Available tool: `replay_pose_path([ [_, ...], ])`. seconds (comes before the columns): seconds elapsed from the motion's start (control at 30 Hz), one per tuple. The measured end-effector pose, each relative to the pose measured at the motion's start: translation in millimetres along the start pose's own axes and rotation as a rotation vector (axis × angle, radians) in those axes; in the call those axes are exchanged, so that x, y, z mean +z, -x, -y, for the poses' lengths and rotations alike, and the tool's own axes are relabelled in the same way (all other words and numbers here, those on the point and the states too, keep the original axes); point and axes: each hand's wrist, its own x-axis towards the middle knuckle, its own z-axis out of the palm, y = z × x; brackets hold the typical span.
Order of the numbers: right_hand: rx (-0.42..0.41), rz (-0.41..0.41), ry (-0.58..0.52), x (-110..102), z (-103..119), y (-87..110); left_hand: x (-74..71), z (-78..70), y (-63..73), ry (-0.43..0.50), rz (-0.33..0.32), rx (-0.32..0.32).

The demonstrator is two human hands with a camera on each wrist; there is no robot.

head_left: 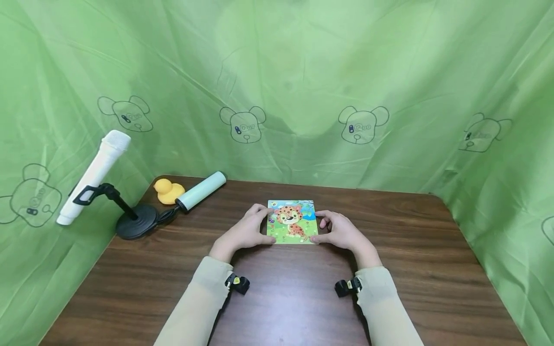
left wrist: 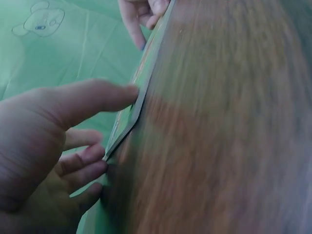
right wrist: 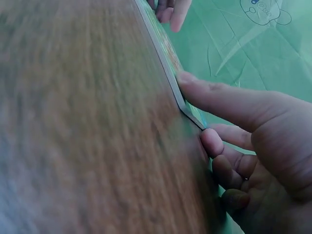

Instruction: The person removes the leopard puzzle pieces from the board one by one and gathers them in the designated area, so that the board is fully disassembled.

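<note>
Holding picture board [head_left: 291, 222] | grip: left hand [head_left: 245, 229], right hand [head_left: 343, 233] pinching its sides | likely light, stiff; best held by edges

Green fabric [head_left: 298, 62] printed with animal heads [head_left: 363, 126] spans the upper frame and both sides, around a dark wood-grain worktop [head_left: 285, 298] that catches light at lower center.

The tabletop [head_left: 281, 307] has a dark wood grain, smooth enough to throw back a soft shine. I see smooth printed paper facing the leopard picture board [head_left: 291, 222]. The curtain [head_left: 294, 57] looks like thin, creased sheeting with a faint sheen; the toy duck [head_left: 169, 193], smooth plastic or rubber; the microphone [head_left: 92, 174], white plastic; the sleeves [head_left: 195, 300], matt cloth.
</note>
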Motion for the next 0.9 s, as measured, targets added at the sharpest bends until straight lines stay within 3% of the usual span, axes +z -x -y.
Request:
replay_pose_path([
  [0.13,-0.031,-0.009,0.030,-1.0,0.9,-1.3,-5.8,6.7,4.1,0.045,0.060,0.010],
  [0.3,0.002,-0.055,0.020,-3.5,2.9,0.1,-12.7,10.3,4.9,0.071,0.126,0.046],
  [0.47,-0.016,0.006,0.004,-0.9,12.7,0.4,-17.2,13.0,9.5,0.072,0.154,0.033],
  [0.63,-0.029,0.066,0.035,6.7,26.3,-1.1,-19.2,18.2,13.8,0.088,0.152,0.024],
  [0.9,0.028,0.052,0.040,26.3,43.9,-2.8,-21.6,32.6,17.0,0.076,0.077,0.017],
])
